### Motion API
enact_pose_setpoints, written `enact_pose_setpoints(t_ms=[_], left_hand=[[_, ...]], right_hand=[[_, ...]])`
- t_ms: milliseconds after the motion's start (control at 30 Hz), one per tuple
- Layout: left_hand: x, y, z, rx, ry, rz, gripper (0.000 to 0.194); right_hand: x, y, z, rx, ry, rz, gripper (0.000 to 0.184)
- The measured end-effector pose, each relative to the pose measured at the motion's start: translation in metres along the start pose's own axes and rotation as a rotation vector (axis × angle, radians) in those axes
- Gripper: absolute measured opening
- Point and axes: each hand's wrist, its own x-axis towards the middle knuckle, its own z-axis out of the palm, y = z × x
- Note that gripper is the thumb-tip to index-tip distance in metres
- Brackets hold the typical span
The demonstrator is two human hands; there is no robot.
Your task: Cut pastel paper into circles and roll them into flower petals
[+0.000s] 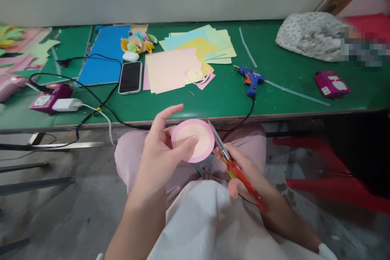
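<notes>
My left hand [161, 150] pinches a round paper disc [195, 138], cream on top of pink, thumb lying on its face and index finger raised above it. My right hand [243, 170] is closed round the red and yellow handles of a pair of scissors [234, 166], whose blades touch the disc's right edge. Both hands hover over my lap, just in front of the green table [274, 77].
On the table lie stacked pastel sheets [185, 59], a phone [131, 77], a blue glue gun [251, 79] with a glue stick, purple power strips [332, 84], cables, a blue board [105, 53], paper flowers [137, 42] and a patterned cloth bundle [310, 34]. A red stool [319, 170] stands at right.
</notes>
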Motion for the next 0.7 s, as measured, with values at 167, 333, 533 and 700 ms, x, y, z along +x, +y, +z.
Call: enact_pose_setpoints(t_ms=[167, 333, 533, 700], left_hand=[[0.0003, 0.0002, -0.0032, 0.009, -0.016, -0.010, 0.070], [0.0010, 0.0006, -0.0049, 0.016, -0.029, -0.020, 0.072], [0.0012, 0.0013, -0.0051, 0.028, -0.027, -0.035, 0.075], [0.0020, 0.0002, -0.0068, 0.036, -0.024, -0.033, 0.074]], right_hand=[[0.0004, 0.0016, -0.0016, 0.030, -0.008, -0.006, 0.074], [-0.0002, 0.0010, -0.0028, 0.078, -0.015, 0.000, 0.075], [-0.0003, -0.0018, -0.0041, 0.066, -0.023, 0.044, 0.078], [-0.0003, -0.0034, -0.0054, 0.060, -0.036, 0.042, 0.079]])
